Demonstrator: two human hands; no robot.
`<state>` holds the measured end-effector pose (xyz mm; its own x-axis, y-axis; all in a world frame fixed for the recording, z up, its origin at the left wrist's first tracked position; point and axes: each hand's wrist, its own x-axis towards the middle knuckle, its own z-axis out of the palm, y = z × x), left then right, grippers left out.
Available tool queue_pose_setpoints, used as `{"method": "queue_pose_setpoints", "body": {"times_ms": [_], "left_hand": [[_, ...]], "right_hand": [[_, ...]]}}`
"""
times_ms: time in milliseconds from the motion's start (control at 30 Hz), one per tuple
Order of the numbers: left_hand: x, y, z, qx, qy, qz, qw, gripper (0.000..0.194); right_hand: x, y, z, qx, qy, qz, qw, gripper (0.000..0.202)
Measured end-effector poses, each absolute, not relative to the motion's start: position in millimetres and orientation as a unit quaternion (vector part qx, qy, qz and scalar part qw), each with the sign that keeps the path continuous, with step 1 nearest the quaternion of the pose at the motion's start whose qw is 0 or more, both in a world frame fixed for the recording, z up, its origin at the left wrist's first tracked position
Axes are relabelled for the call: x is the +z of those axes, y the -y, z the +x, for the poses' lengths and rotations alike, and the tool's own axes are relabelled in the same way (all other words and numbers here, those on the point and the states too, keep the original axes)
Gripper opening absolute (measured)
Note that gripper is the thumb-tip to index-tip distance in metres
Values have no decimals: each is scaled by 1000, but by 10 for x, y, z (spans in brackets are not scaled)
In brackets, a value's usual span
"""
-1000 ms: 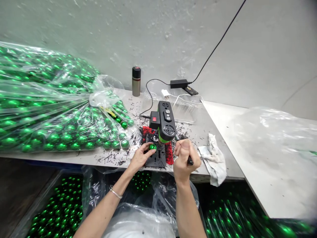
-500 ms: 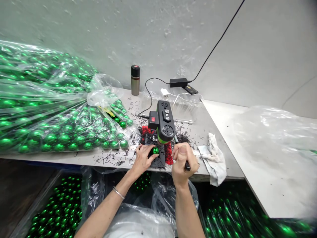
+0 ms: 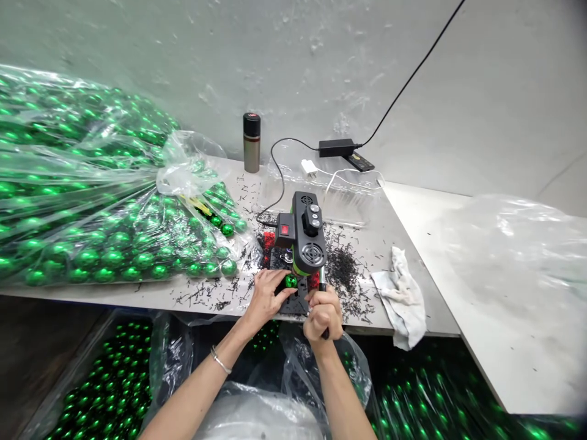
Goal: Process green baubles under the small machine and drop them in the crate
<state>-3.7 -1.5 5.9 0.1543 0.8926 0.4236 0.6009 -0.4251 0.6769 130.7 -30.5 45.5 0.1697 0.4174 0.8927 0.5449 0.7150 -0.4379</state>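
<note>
A shiny green ball (image 3: pixel 290 281) sits under the head of a small black bench drill press (image 3: pixel 310 235). My left hand (image 3: pixel 266 294) is closed on the ball from the left, thumb and fingers around it. The ball's underside is hidden, and the drill head covers where the tool meets it. My right hand (image 3: pixel 323 314) wraps round the black-gripped lever (image 3: pixel 323 286) on the press's right side. Below the ball lies the dark slotted base plate (image 3: pixel 293 305), with red material (image 3: pixel 268 240) showing beside it.
Black shavings (image 3: pixel 342 269) litter the table. A big clear bag of green balls (image 3: pixel 105 244) fills the left. Behind stand a flask (image 3: pixel 252 143) and a power adapter (image 3: pixel 337 147). A white cloth (image 3: pixel 402 302) hangs over the front edge. More green balls (image 3: pixel 107 379) lie below.
My right hand has swung the lever down and to the left, toward the base plate. The drill head sits lower, and my left hand stays on the ball.
</note>
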Motion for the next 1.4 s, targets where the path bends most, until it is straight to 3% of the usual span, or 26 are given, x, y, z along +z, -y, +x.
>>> {"method": "queue_pose_setpoints", "body": {"times_ms": [200, 400, 567, 700, 767, 900, 1067, 1233, 1400], "left_hand": [[62, 17, -24, 407, -511, 734, 186, 28], [79, 5, -37, 396, -509, 730, 225, 28], [110, -25, -16, 406, -510, 719, 240, 28], [106, 156, -83, 415, -492, 727, 237, 30], [89, 317, -161, 405, -470, 751, 227, 40], [142, 413, -380, 370, -470, 779, 186, 77], [459, -316, -740, 390, -608, 687, 78, 31], [596, -1006, -995, 355, -665, 653, 77, 17], [578, -972, -1045, 354, -663, 651, 101, 13]], "right_hand": [[397, 256, 1302, -47, 636, -345, 689, 37], [414, 289, 1376, -70, 696, -361, 617, 34], [813, 318, 1335, -32, 637, -381, 670, 35], [1268, 344, 1307, 55, 605, -437, 663, 32], [1367, 358, 1301, 68, 603, -442, 661, 32], [1257, 362, 1262, 41, 592, -432, 679, 35], [1063, 333, 1232, 17, 585, -394, 709, 36], [1069, 329, 1248, 6, 592, -397, 701, 37], [1042, 333, 1235, 11, 589, -395, 705, 37]]}}
